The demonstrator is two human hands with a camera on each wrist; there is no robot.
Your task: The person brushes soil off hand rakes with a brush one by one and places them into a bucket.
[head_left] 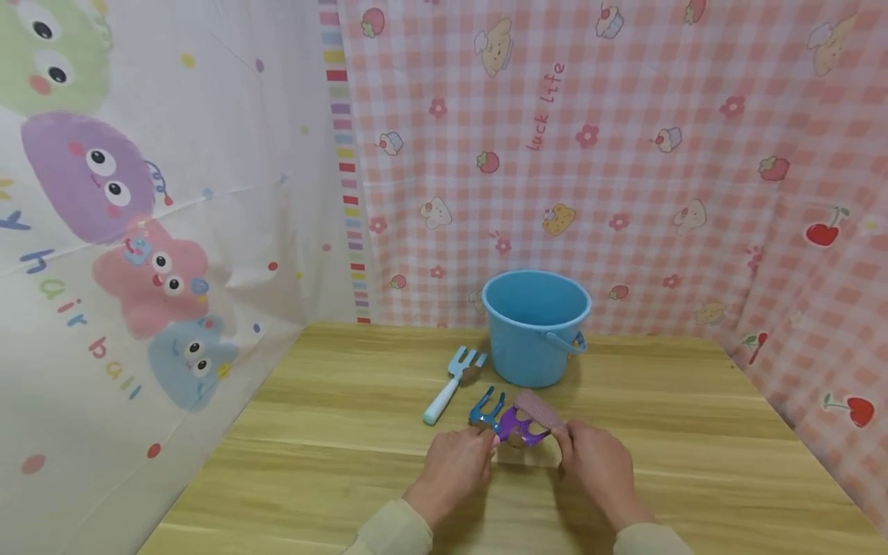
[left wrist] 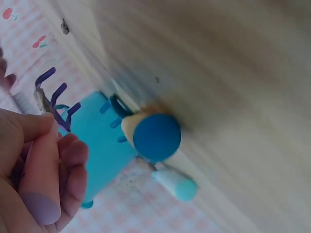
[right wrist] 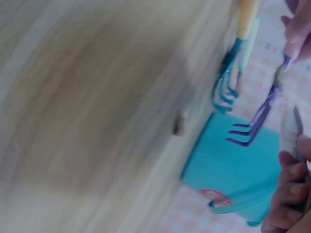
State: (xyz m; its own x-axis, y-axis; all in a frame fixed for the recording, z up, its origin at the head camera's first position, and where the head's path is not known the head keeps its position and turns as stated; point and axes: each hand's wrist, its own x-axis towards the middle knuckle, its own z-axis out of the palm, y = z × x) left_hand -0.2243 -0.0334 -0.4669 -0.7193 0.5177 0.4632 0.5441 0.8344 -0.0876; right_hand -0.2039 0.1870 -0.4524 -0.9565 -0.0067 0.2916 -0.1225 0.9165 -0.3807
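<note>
In the head view my left hand grips a small purple hand rake. Its pink handle lies inside my curled fingers in the left wrist view, with a brownish smear near the neck. My right hand pinches a pinkish, textured cloth-like piece, held close to the rake's tines. Whether the piece touches them I cannot tell. A blue hand rake with a wooden handle lies on the table beyond my left hand. Left of it is a light blue garden fork.
A blue bucket stands upright behind the tools, its handle hanging at the front right. The wooden table meets a pink checked curtain at the back and a white cartoon-print sheet on the left.
</note>
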